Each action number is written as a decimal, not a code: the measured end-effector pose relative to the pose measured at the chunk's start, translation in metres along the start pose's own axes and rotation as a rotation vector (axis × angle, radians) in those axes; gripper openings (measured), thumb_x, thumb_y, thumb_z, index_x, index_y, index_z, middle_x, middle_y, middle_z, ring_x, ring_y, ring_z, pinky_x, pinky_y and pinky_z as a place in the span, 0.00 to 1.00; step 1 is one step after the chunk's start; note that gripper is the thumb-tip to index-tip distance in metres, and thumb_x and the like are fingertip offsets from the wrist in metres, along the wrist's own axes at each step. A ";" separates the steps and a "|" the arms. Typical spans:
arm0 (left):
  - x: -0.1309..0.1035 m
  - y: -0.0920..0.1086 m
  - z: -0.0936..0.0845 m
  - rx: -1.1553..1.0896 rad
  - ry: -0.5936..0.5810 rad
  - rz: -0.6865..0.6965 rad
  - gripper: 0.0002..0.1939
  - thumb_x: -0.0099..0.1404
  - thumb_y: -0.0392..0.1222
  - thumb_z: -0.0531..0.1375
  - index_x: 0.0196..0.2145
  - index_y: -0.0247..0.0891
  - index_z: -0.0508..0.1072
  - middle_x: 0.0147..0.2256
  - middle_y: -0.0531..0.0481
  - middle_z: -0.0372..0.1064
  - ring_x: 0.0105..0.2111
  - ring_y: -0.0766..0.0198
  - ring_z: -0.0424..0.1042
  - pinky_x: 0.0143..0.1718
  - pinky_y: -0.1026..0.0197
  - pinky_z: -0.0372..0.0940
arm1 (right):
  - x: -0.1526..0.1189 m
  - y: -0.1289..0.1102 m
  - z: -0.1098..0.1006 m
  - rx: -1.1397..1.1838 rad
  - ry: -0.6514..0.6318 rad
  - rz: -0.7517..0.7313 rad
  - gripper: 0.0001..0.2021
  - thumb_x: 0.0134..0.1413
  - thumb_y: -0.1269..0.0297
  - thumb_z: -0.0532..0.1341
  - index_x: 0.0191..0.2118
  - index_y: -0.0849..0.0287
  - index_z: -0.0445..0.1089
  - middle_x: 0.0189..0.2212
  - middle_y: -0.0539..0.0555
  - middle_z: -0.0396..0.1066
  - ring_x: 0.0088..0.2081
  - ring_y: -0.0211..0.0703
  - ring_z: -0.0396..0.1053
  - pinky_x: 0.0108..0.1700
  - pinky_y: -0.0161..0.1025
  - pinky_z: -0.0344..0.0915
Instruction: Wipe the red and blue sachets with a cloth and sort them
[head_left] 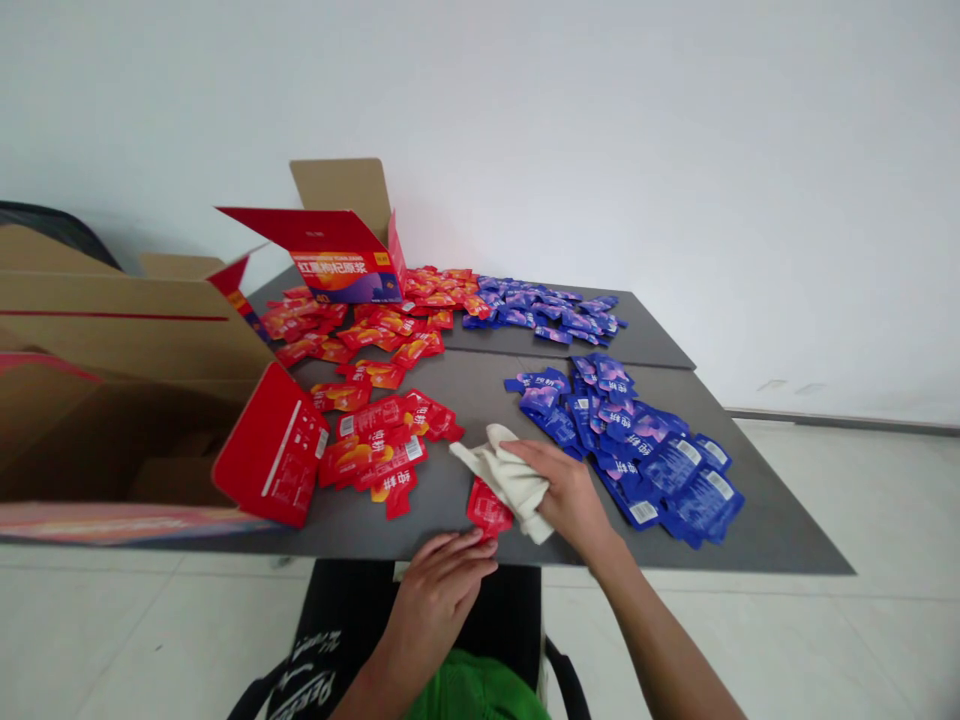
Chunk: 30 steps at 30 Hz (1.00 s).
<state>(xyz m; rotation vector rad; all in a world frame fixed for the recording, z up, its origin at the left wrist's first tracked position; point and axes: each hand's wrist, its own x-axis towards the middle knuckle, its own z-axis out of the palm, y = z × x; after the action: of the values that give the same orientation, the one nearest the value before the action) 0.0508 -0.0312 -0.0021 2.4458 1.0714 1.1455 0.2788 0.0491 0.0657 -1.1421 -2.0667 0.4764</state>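
Note:
A crumpled off-white cloth (514, 482) is bunched in my right hand (562, 490), whose fingers are closed around it. It partly covers a red pouch (487, 508) lying near the table's front edge. My left hand (446, 580) pinches the near end of that pouch at the edge, its fingertips close together; the thumb's contact is hard to make out. Left of the cloth lies a cluster of loose red pouches (382, 440). On the right, blue pouches (652, 450) overlap in a heap.
A large open carton (277, 450) stands at the left, flaps spread. Behind it is an open red box (345, 270). More red pouches (442, 290) and blue pouches (547, 305) lie at the back of the grey table (765, 530), before a white wall.

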 end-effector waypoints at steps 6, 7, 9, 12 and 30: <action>-0.002 0.000 0.002 -0.011 0.004 -0.060 0.15 0.73 0.30 0.56 0.40 0.44 0.80 0.36 0.54 0.83 0.37 0.61 0.82 0.46 0.57 0.72 | -0.025 -0.019 0.014 0.145 -0.293 -0.034 0.22 0.63 0.72 0.65 0.60 0.45 0.75 0.56 0.53 0.78 0.56 0.46 0.77 0.57 0.38 0.72; -0.002 0.000 0.002 -0.014 0.000 -0.046 0.14 0.73 0.30 0.56 0.42 0.44 0.80 0.40 0.54 0.83 0.41 0.61 0.82 0.48 0.56 0.72 | -0.020 -0.012 0.018 0.158 -0.265 -0.030 0.22 0.63 0.72 0.65 0.60 0.47 0.75 0.56 0.53 0.78 0.56 0.46 0.77 0.57 0.38 0.73; -0.001 0.000 0.001 -0.018 -0.004 -0.019 0.14 0.73 0.29 0.57 0.45 0.44 0.80 0.47 0.54 0.82 0.48 0.60 0.81 0.53 0.55 0.70 | -0.005 0.007 0.022 0.138 -0.171 -0.015 0.22 0.61 0.72 0.66 0.59 0.49 0.76 0.56 0.54 0.79 0.55 0.47 0.78 0.57 0.40 0.73; 0.000 0.000 0.001 -0.009 0.000 -0.023 0.14 0.72 0.28 0.57 0.43 0.44 0.79 0.48 0.54 0.82 0.50 0.60 0.80 0.55 0.54 0.70 | 0.016 0.024 0.018 0.019 -0.046 0.032 0.24 0.60 0.76 0.63 0.59 0.50 0.76 0.56 0.56 0.78 0.56 0.50 0.77 0.58 0.45 0.73; 0.001 0.002 0.002 -0.034 0.012 -0.065 0.13 0.72 0.29 0.58 0.42 0.44 0.79 0.47 0.53 0.83 0.50 0.59 0.81 0.54 0.53 0.70 | 0.030 0.022 0.013 -0.123 0.000 0.111 0.27 0.56 0.79 0.61 0.59 0.51 0.76 0.56 0.57 0.78 0.56 0.52 0.77 0.59 0.47 0.73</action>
<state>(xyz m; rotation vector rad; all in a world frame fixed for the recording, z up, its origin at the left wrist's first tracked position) 0.0541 -0.0312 -0.0020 2.3629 1.1171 1.1503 0.2712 0.0864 0.0559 -1.3348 -2.0643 0.4068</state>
